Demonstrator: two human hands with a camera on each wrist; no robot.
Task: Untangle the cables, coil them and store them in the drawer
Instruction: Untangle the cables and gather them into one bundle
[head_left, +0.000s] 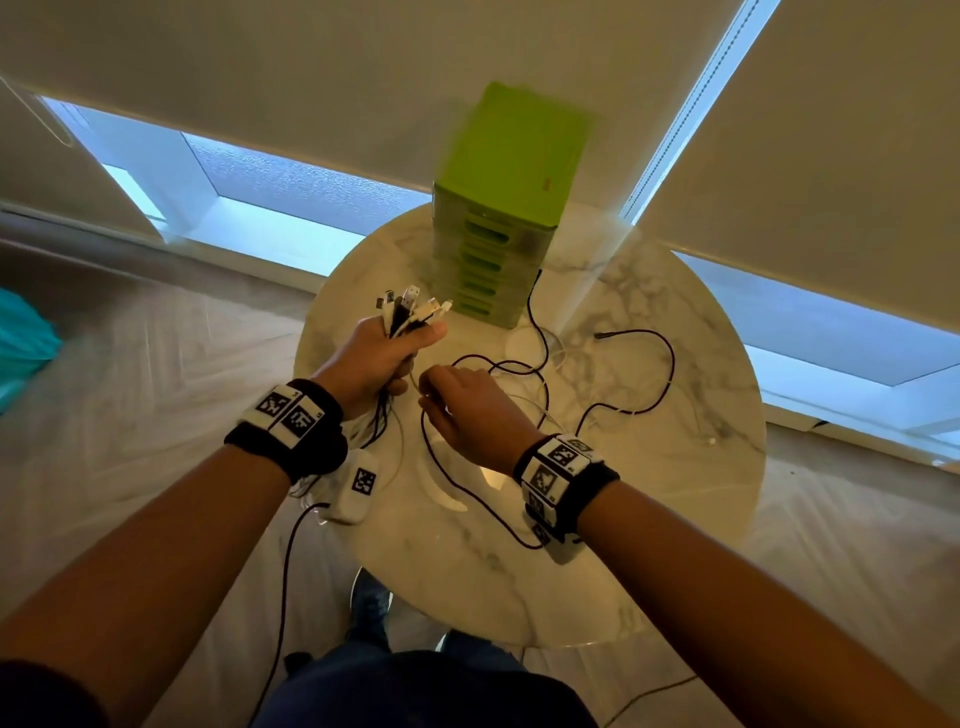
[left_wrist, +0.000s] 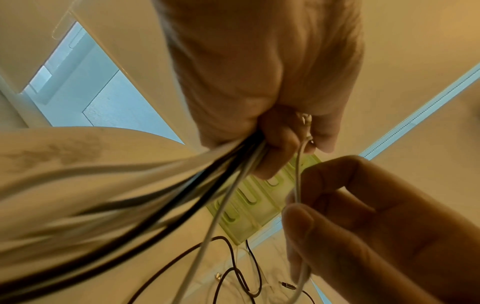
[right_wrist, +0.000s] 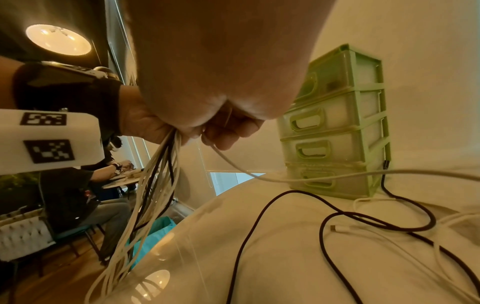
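Observation:
My left hand (head_left: 382, 358) grips a bundle of black and white cables (head_left: 410, 309), its plug ends sticking up above the fist; the strands (right_wrist: 155, 185) hang down past the table's edge. Just right of it my right hand (head_left: 462, 405) pinches one thin white cable (left_wrist: 298, 181) that runs up into the left fist (left_wrist: 267, 115). Loose black cable (head_left: 639, 374) and white cable (right_wrist: 389, 242) lie in loops on the round marble table (head_left: 649, 519). The green drawer unit (head_left: 498, 218) stands at the table's far side, all its drawers closed.
Window blinds hang behind the table. A teal bag (head_left: 23, 343) lies on the floor at the left. One black cable (head_left: 283, 597) dangles off the table's near edge. Another person (right_wrist: 85, 185) sits at a table in the background.

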